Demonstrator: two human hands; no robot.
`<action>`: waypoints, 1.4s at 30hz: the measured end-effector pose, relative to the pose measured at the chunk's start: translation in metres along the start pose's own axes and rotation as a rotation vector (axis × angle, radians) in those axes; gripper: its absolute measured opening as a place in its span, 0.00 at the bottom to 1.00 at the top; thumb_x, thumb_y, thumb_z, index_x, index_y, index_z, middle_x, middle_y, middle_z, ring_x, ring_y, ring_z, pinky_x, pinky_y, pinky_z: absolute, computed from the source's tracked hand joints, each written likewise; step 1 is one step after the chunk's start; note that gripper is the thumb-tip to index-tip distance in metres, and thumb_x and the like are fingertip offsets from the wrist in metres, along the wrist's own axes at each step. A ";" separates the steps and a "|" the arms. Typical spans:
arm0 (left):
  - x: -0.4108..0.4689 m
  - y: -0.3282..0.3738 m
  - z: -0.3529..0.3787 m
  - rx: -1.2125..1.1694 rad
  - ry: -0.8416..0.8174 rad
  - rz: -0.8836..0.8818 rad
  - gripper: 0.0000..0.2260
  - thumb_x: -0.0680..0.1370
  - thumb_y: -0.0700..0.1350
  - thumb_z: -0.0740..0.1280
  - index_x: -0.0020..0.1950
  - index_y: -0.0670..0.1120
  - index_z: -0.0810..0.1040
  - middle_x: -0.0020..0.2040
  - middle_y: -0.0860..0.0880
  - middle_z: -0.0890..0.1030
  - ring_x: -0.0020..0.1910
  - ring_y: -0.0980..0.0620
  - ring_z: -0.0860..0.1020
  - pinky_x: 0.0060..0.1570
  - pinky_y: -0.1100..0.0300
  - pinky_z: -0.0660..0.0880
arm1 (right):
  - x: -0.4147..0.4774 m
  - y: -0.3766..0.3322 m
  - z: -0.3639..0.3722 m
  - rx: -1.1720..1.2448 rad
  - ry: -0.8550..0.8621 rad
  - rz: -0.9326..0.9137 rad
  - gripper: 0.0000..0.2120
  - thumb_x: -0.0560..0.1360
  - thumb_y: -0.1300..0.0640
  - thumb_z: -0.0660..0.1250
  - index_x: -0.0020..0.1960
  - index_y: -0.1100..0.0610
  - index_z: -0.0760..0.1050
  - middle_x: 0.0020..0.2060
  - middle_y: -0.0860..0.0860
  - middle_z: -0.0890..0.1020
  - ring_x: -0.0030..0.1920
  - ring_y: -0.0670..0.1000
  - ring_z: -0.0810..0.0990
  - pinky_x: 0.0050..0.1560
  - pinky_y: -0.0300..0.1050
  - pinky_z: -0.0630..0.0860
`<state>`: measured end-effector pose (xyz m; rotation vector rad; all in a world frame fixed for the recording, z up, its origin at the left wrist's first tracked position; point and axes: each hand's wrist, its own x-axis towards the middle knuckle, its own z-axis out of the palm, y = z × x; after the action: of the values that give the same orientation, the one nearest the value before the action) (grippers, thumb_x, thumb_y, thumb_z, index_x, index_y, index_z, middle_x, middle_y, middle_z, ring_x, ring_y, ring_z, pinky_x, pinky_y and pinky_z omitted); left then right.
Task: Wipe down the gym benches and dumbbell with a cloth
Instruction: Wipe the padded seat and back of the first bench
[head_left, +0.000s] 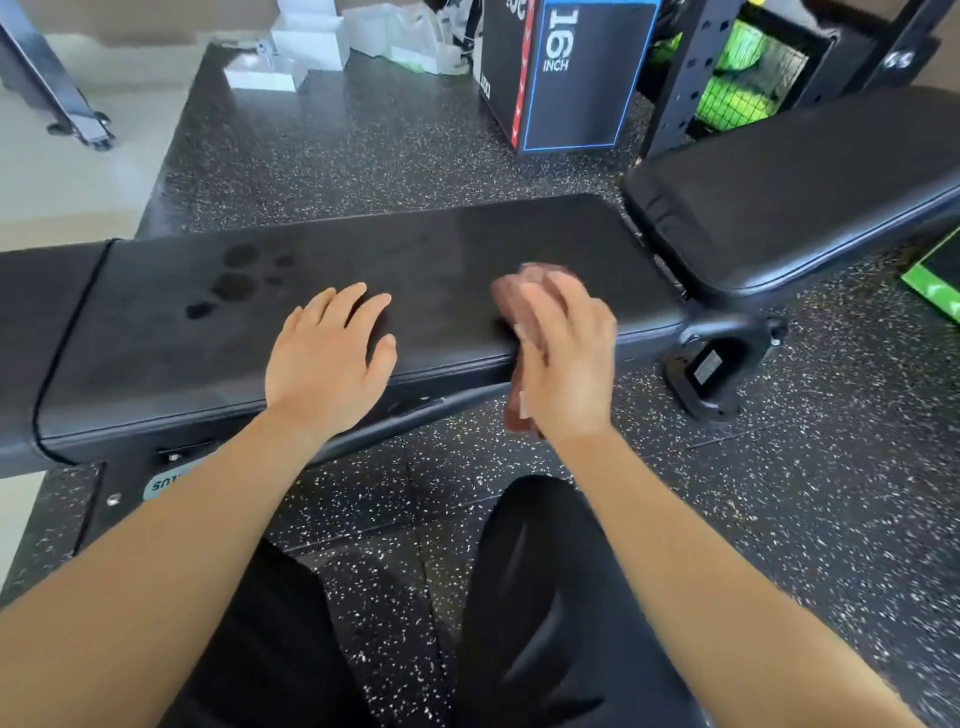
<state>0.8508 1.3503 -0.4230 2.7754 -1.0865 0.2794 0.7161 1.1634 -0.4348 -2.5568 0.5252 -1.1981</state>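
1. From the head camera, I am looking down at the bench stretching crosswise in front of both hands, its long axis running from beyond my left hand out past my right hand.
2. My right hand is closing around a reddish-brown cloth, fingers curled narrow over it, pressing it on the near edge of the pad; part of the cloth is hanging down below the palm.
3. My left hand is lying flat and spread wide on the pad, holding nothing, just beside the right one.
4. A cluster of wet spots is sitting on the pad beyond and to the left of my left hand, so the cloth hand is the farther one from it; I am judging that the next stroke needs to travel leftward along the pad, and the flat left hand is lying in that path.
5. A second bench is angling away beyond and to the right of my right hand, its end nearly meeting the first.
6. I am not seeing a dumbbell anywhere.
7. The pad is looking smooth and dark; underneath, the speckled rubber floor is spreading out, with a black box marked "16 INCH" standing well beyond my hands.
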 end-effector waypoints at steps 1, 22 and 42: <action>0.000 0.000 0.000 0.000 0.001 -0.001 0.22 0.79 0.54 0.50 0.71 0.49 0.65 0.72 0.46 0.67 0.71 0.41 0.63 0.68 0.42 0.62 | -0.003 -0.007 0.004 0.016 -0.033 -0.057 0.17 0.75 0.64 0.62 0.63 0.55 0.75 0.63 0.57 0.74 0.54 0.63 0.72 0.60 0.52 0.69; 0.000 0.003 -0.004 -0.027 -0.044 0.006 0.23 0.80 0.55 0.50 0.72 0.49 0.64 0.73 0.47 0.65 0.72 0.42 0.61 0.69 0.46 0.60 | 0.000 0.017 -0.011 0.028 0.063 0.023 0.14 0.76 0.63 0.64 0.61 0.57 0.75 0.63 0.57 0.74 0.56 0.57 0.71 0.60 0.44 0.62; 0.011 -0.080 -0.023 -0.186 -0.165 -0.189 0.25 0.80 0.56 0.55 0.75 0.50 0.58 0.77 0.52 0.55 0.76 0.50 0.52 0.72 0.42 0.46 | 0.032 -0.091 0.044 -0.051 -0.498 0.018 0.25 0.72 0.56 0.67 0.67 0.46 0.65 0.70 0.48 0.63 0.61 0.59 0.64 0.54 0.54 0.70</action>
<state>0.9107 1.4063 -0.4040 2.7432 -0.8249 -0.0708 0.7879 1.2353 -0.4049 -2.7432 0.4603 -0.5084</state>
